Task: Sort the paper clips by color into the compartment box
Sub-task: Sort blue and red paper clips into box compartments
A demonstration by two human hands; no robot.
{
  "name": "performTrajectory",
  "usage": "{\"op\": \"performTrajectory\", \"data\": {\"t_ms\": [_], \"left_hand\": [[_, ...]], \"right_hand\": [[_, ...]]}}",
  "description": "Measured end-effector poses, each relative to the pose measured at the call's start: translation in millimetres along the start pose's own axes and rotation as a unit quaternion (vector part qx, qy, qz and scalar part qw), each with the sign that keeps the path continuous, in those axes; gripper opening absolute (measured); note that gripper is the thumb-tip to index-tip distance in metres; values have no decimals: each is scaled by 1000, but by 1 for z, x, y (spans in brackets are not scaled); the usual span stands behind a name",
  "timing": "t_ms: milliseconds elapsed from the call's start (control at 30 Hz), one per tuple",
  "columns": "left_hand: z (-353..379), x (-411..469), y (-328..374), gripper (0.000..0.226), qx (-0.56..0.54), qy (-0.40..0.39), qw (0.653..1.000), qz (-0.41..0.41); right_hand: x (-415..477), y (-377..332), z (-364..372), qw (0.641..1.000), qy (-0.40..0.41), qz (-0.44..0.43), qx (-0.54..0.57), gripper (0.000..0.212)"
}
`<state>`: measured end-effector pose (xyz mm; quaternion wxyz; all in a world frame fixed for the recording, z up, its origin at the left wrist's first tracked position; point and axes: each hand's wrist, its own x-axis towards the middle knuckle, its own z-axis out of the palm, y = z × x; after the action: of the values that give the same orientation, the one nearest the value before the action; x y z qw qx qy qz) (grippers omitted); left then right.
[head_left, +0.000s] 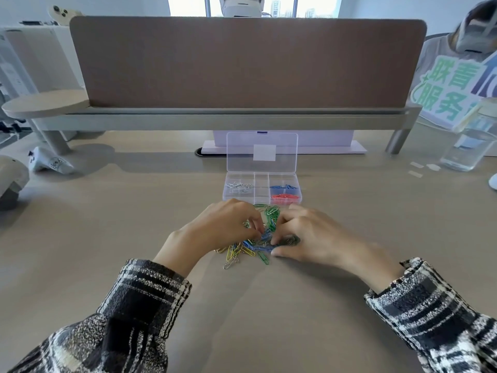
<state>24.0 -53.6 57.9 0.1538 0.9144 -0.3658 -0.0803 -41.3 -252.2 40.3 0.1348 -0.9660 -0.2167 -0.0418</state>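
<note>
About halfway, I judge. One compartment box (261, 184) sits lid-up just beyond my hands, with three colours filed: silver clips (239, 184) at left, blue clips (283, 187) and red clips (284, 197) at right. Green, yellow, blue and silver lie unsorted in the loose pile (248, 250) on the worktop (107, 224), too tangled to count. My left hand (223, 228) and right hand (312, 236) both pinch clips in it with curled fingers.

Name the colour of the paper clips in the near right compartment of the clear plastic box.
Red paper clips, clearest in the head view.
</note>
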Motion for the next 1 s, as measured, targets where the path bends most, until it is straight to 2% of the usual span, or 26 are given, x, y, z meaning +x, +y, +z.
{"op": "performTrajectory", "data": {"t_ms": [233, 633, 800, 1000], "left_hand": [[-4, -2, 3, 6, -6, -22, 1000, 3], [-2, -3, 5, 7, -13, -56, 998, 5], [-1, -3, 7, 11, 17, -59, 998, 13], [-2, -4, 9, 12, 65, -51, 996, 24]], "right_hand": [[1, -2, 3, 1000, -21, 7, 11, 13], [2, 0, 0, 999, -48, 17, 18, 22], [1, -1, 0, 998, -53, 13, 13, 10], [0, -2, -5, 999, -50, 17, 13, 12]]}}
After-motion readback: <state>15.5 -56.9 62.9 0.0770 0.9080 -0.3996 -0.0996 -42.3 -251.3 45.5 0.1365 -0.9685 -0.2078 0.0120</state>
